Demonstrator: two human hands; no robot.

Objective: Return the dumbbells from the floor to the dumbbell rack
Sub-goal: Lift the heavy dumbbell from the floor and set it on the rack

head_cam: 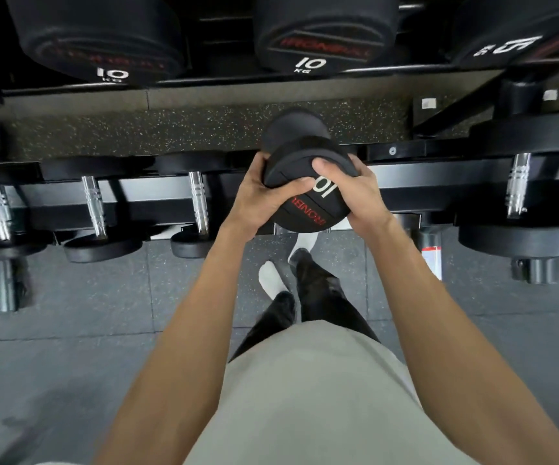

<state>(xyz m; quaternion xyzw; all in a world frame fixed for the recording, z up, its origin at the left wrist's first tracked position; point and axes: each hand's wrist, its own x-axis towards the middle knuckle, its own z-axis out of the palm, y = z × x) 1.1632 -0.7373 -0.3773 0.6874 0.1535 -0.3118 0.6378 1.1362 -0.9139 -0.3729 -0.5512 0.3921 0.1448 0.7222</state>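
A black 10 kg dumbbell (305, 169) with red lettering points away from me, its near head facing up toward the camera. My left hand (261, 196) grips the left side of that head, thumb across its face. My right hand (355, 193) grips the right side, thumb on the top rim. The dumbbell is held over the lower tier of the black dumbbell rack (439, 176), in a gap between racked dumbbells. Its handle is hidden behind the near head.
Several smaller dumbbells with chrome handles (199, 203) lie on the lower tier to the left, one more (516, 186) to the right. Two 10 kg dumbbells (321, 31) and a third one sit on the upper tier. My feet (273, 280) stand on grey rubber floor below.
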